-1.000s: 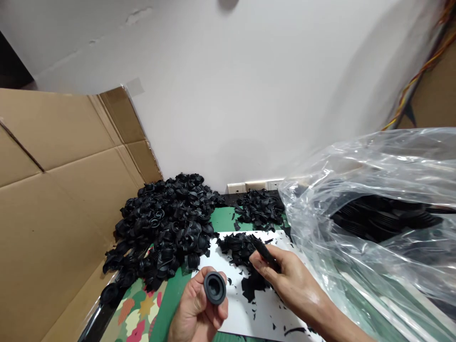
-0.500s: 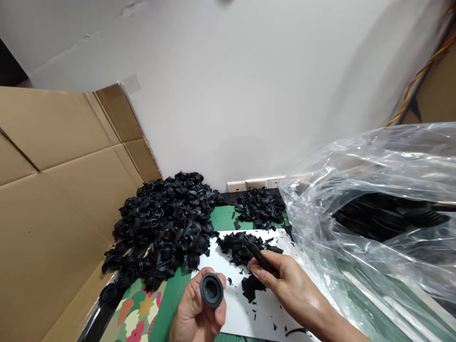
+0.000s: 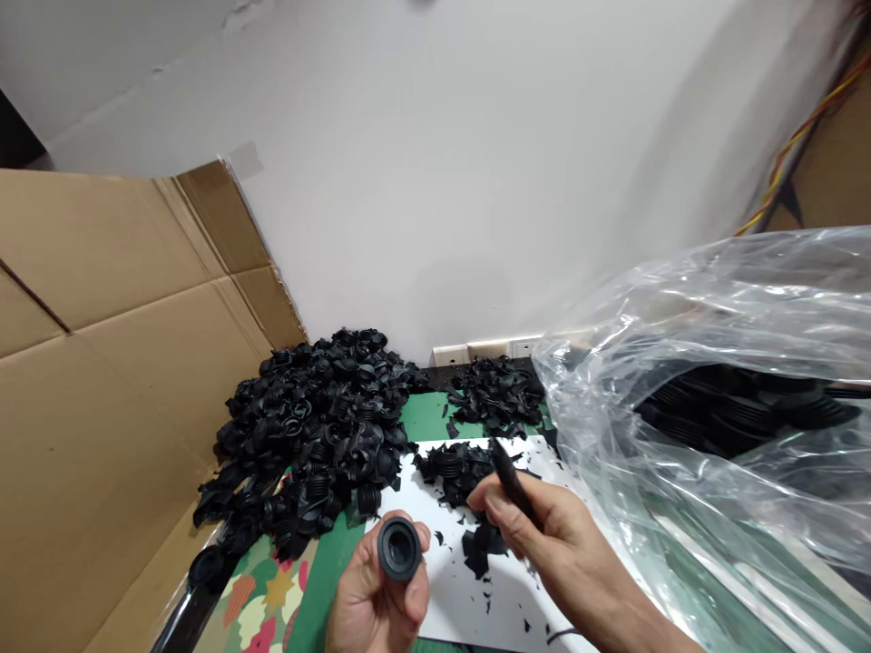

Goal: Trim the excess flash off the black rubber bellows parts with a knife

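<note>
At the bottom middle, my left hand [image 3: 374, 594] grips a round black rubber part [image 3: 399, 548], its hollow ringed end facing up toward me. My right hand [image 3: 544, 535], a little to the right, is closed around a slim dark pen-like tool [image 3: 515, 485] whose tip points up and away. The tool and the rubber part are apart. Beneath both hands lies a white sheet [image 3: 449, 603] strewn with black scraps. A small heap of black rubber pieces [image 3: 445, 467] rests on the sheet's far part, just beyond my hands.
A large pile of black rubber parts [image 3: 313, 417] spreads at left beside a cardboard box [image 3: 122, 381]. Another heap of scraps [image 3: 500, 390] sits near the wall sockets [image 3: 450, 356]. On the right, a clear plastic bag [image 3: 612, 363] holds more black ribbed parts. The tabletop is green [image 3: 422, 417].
My right hand has tilted the tool more upright and drawn its tip away from the small heap, slightly right. My left hand keeps hold of the rubber part, barely shifted.
</note>
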The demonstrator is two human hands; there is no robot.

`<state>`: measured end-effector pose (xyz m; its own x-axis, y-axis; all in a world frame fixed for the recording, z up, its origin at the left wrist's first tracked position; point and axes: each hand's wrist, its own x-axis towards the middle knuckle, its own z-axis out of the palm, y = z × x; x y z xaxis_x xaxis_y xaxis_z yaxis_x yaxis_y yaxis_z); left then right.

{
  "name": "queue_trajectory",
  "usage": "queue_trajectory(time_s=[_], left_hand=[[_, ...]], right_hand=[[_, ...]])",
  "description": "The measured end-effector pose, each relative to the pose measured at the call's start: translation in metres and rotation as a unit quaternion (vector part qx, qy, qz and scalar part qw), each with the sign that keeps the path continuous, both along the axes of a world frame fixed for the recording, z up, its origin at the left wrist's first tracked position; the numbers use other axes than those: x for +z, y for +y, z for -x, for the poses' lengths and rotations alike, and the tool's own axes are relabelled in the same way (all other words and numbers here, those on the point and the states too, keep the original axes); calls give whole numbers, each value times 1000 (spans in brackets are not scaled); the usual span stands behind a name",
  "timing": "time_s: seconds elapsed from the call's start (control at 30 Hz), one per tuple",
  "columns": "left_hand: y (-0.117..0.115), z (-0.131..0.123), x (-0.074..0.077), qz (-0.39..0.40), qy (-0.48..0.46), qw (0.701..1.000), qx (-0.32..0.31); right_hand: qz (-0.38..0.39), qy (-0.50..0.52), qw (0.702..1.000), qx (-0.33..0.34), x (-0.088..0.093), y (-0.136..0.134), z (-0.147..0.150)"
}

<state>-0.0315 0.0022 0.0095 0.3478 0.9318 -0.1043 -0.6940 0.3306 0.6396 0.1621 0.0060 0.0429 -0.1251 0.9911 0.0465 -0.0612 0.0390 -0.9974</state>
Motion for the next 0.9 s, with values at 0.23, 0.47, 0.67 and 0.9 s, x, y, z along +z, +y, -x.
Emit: queue_trajectory(time_s=[0.23, 0.47, 0.67, 0.9], left_hand=[[1, -6, 3, 27, 31, 999, 29], [1, -9, 3, 28, 16, 999, 33], [3, -3, -3, 63, -16, 998, 27], [1, -7, -8, 57, -6, 997, 55]], right_hand=[[-52, 25, 997, -49, 30, -14, -1], [55, 198, 978, 32, 27, -6, 22], [-29, 107, 994, -9, 20, -10, 31], [-176, 38, 983, -29, -2, -6, 35]])
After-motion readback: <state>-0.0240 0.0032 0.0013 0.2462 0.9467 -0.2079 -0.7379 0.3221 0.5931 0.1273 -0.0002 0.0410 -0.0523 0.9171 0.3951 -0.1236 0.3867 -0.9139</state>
